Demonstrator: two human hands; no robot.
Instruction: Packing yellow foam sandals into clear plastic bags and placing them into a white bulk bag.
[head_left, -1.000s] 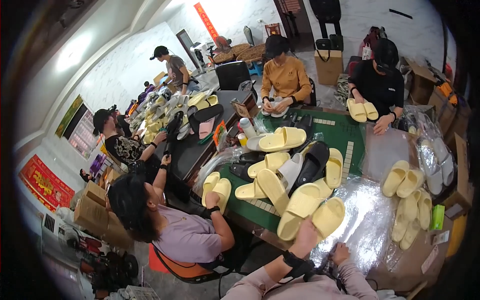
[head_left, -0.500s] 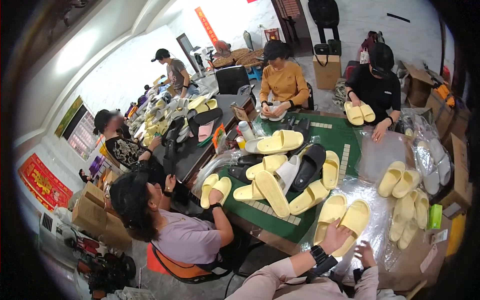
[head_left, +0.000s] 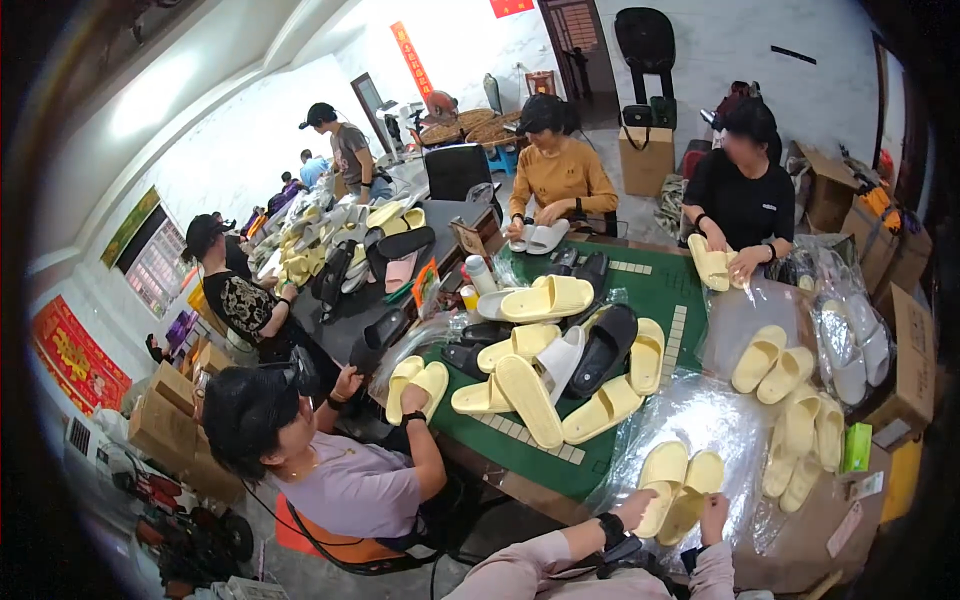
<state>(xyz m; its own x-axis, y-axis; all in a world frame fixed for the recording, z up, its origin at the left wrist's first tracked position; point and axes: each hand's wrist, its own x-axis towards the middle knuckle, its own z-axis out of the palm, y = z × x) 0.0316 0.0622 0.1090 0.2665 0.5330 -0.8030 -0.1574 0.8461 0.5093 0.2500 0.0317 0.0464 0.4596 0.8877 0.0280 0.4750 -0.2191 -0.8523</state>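
A pair of pale yellow slippers, a left slipper [head_left: 663,478] and a right slipper [head_left: 698,488], lies side by side over a clear plastic bag [head_left: 622,470] on the table in front of me. My left hand [head_left: 634,510] is closed on the left slipper's outer edge, near its lower end. At the right slipper's outer edge, my right hand [head_left: 714,520] has its fingers curled closed against it. Its fingertips are partly hidden.
Yellow, white and black slippers [head_left: 540,370] are heaped on the green mat [head_left: 590,470]. Further yellow pairs [head_left: 800,430], a bright green box [head_left: 856,447] and bagged grey slippers [head_left: 850,340] stand right. Co-workers [head_left: 340,450] handle slippers around the tables.
My left hand has gone from lying open over the pair to gripping an edge. My right hand has come in from the side and closed. The slippers sit lower on the plastic.
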